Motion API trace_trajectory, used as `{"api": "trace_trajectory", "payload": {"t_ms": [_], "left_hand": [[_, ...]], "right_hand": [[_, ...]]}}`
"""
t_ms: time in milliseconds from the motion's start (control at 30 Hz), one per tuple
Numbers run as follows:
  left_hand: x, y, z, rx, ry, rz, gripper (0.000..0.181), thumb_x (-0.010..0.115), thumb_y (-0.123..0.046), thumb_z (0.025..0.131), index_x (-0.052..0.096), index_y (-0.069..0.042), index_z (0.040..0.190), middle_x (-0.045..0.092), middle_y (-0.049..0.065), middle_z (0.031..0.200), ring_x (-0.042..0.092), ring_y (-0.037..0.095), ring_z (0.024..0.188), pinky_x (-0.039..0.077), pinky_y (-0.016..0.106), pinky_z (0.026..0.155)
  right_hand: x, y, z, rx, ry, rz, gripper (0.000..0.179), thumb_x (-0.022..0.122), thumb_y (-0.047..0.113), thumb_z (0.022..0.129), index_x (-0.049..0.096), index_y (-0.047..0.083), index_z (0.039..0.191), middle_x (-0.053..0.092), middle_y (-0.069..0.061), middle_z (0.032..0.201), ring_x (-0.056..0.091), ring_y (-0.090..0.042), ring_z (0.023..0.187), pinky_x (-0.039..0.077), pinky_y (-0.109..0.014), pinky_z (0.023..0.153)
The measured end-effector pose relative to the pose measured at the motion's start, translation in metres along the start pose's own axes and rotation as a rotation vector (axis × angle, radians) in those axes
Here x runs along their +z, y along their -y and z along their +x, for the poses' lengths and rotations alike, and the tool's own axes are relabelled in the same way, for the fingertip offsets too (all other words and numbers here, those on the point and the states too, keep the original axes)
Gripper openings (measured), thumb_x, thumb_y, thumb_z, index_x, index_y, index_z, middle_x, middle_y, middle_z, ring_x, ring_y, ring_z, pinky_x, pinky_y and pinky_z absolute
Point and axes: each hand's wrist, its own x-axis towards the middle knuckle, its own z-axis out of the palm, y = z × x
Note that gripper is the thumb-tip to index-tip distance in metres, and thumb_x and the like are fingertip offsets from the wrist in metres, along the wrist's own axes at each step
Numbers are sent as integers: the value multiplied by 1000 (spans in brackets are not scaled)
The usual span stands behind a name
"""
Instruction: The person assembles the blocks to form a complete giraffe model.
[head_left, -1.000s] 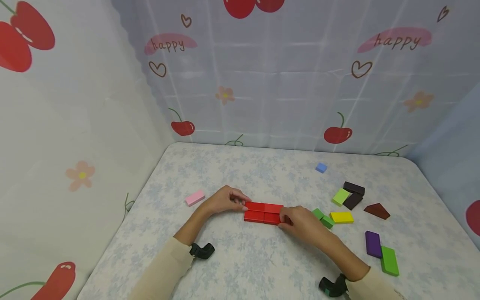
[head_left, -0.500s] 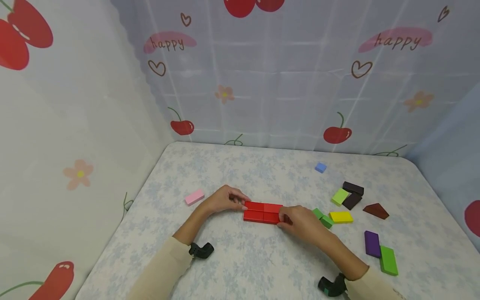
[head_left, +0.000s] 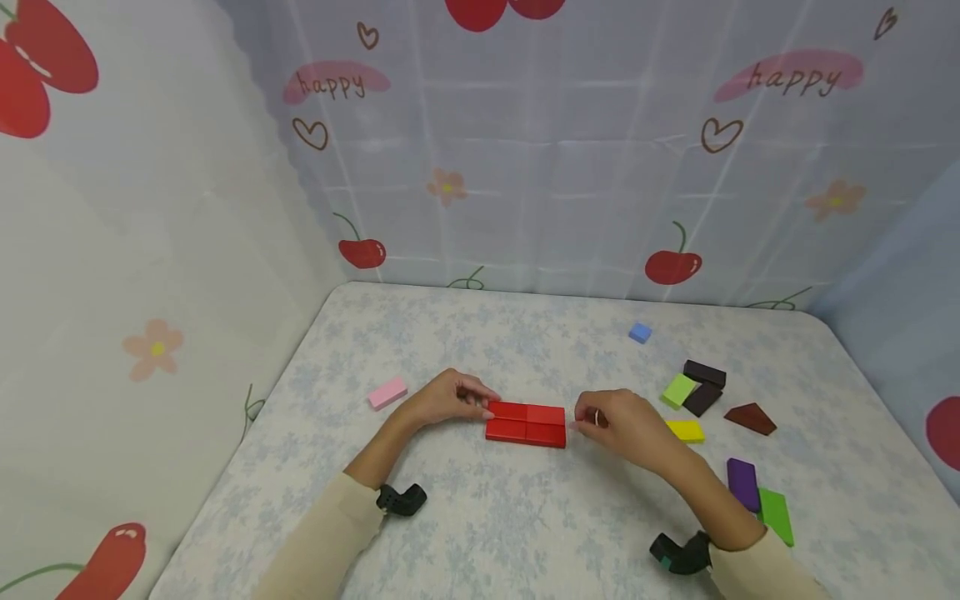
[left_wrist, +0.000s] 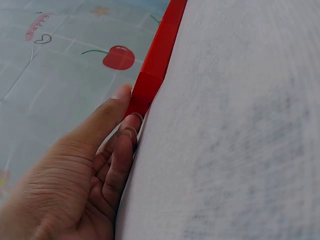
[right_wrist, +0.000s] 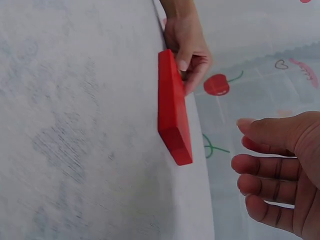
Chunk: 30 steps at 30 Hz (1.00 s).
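Note:
Several flat red blocks (head_left: 525, 424) lie together as one rectangle in the middle of the table. My left hand (head_left: 450, 397) is at their left end, its thumb and fingertips pinching the far left corner of the group. In the left wrist view the thumb and curled fingers of the left hand (left_wrist: 95, 165) meet the end of the red block (left_wrist: 155, 65). Just off the right end is my right hand (head_left: 626, 425), raised and apart from the blocks. The right wrist view shows the right hand (right_wrist: 285, 175) with loosely bent fingers and nothing between them.
A pink block (head_left: 387, 392) lies left, a small blue block (head_left: 640, 332) far right. On the right are black (head_left: 705, 373), light green (head_left: 678, 390), yellow (head_left: 686, 431), brown (head_left: 752, 418), purple (head_left: 742, 484) and green (head_left: 776, 515) blocks. Printed curtains surround the table.
My right hand has let go of the right end of the red blocks and moved up and right, now covering the small green blocks. The left hand has stayed in place.

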Motion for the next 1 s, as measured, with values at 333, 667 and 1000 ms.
{"api": "trace_trajectory", "payload": {"t_ms": [333, 667, 1000], "left_hand": [[1, 2, 0, -6, 0, 1, 25, 83, -14, 87, 80, -16, 111, 72, 2, 91, 58, 14, 72, 50, 26, 66], [1, -1, 0, -14, -3, 11, 24, 83, -14, 87, 80, -17, 110, 72, 2, 90, 57, 15, 71, 49, 26, 66], [1, 2, 0, -5, -4, -1, 24, 83, -14, 86, 80, -17, 110, 72, 3, 91, 57, 17, 72, 49, 26, 66]], "right_hand": [[-40, -16, -13, 9, -107, -47, 8, 79, 16, 90, 72, 18, 92, 64, 13, 78, 57, -6, 72, 48, -25, 60], [-63, -44, -42, 102, -151, -115, 12, 81, 17, 88, 73, 12, 96, 67, 7, 81, 59, -9, 70, 50, -25, 58], [-70, -69, -66, 210, -69, -152, 20, 81, 15, 87, 74, 5, 103, 68, 6, 82, 58, -12, 73, 49, -29, 62]]}}
